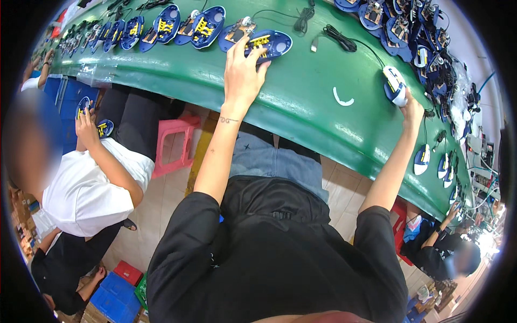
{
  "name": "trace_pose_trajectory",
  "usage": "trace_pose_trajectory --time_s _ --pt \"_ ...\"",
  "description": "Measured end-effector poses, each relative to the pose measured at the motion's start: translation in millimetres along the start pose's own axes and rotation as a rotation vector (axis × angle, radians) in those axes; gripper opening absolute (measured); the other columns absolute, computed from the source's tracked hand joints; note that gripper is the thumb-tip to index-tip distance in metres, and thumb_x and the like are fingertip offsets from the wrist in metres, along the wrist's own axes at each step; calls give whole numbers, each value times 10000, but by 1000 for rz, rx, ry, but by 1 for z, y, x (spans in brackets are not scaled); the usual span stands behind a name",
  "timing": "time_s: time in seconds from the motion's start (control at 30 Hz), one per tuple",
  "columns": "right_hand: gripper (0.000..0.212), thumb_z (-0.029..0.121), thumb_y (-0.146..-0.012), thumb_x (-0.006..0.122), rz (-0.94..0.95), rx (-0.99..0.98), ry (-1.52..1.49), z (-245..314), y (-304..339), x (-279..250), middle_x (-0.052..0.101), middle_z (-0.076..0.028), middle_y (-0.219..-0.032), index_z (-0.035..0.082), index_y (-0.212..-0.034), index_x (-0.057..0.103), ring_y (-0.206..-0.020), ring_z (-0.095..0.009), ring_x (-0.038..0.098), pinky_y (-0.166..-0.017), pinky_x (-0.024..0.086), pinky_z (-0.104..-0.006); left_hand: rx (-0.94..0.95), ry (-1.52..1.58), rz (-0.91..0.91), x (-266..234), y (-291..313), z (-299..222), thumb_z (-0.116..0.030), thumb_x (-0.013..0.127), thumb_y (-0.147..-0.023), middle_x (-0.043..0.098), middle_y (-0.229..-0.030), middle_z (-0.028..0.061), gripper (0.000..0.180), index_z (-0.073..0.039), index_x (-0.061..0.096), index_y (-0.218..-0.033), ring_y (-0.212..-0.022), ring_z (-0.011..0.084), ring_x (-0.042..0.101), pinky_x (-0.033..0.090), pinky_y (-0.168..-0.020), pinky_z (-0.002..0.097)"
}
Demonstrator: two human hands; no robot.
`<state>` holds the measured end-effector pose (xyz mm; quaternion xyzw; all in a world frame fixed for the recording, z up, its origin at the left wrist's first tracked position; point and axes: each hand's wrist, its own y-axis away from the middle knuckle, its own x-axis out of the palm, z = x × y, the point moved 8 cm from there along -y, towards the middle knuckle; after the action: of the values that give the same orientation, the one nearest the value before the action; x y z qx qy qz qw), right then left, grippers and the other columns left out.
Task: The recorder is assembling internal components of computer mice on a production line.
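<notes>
At the far middle of the green table, my left hand [242, 70] has its fingers closed on the near-left part of a blue mouse shell [279, 45] with yellow parts inside. Part of that shell is covered by my fingers. Just left of it is an opened mouse base with a circuit board [235, 34]. Off to the right, my right hand [412, 109] grips the near end of a white-and-blue computer mouse [395, 81]. Its black cable runs to a tied bundle [339, 39]. A curved white strip [343, 97] lies between my hands.
Open mouse halves [208, 27] line the far left of the table [301, 97]. A heap of blue mouse parts [398, 29] fills the far right. Closed mice [422, 160] lie nearer on the right. People sit on both sides; a pink stool [171, 141] is left.
</notes>
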<state>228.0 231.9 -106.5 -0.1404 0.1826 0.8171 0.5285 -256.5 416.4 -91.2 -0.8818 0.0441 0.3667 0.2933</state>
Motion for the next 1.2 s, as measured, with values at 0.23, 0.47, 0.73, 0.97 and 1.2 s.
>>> trace_pose_trajectory --time_s 0.23,0.47,0.73,0.97,1.2 --pt "427 339 -840 762 -318 -64 -76 -41 -18 -62 709 -114 -972 -33 -1044 720 -877 -194 669 -803 531 -338 -20 31 -46 -12 11 -8 -201 837 -709 576 -1257 163 349 -123 743 -1036 -1169 344 514 445 -991 416" --pt "594 462 -843 721 -85 -744 690 26 47 -3 649 -156 -1217 65 -1272 619 -1117 -293 619 -975 464 -428 58 170 43 2 13 -43 -200 865 -659 591 -1152 137 423 -98 707 -1039 -1114 327 519 449 -967 414" --pt "571 407 -860 713 -501 -676 1105 33 39 -38 556 -174 -1353 195 -1367 558 -1202 -374 551 -974 458 -473 125 305 71 20 8 -66 -254 786 -783 585 -1206 147 483 -34 624 -1182 -1139 322 522 442 -993 415" --pt "313 178 -812 765 358 -1193 592 57 231 93 705 -94 -1072 76 -1101 703 -951 -291 657 -893 516 -389 -130 -357 257 15 -51 24 -284 688 -876 590 -1197 244 535 62 519 -1247 -1153 394 542 467 -966 462" --pt "160 28 -781 737 -14 -1273 476 74 237 89 702 -53 -949 73 -934 741 -875 -249 648 -742 535 -343 -380 -344 422 15 -67 31 -419 827 -717 616 -1117 287 730 92 550 -1157 -1096 395 595 508 -904 454"
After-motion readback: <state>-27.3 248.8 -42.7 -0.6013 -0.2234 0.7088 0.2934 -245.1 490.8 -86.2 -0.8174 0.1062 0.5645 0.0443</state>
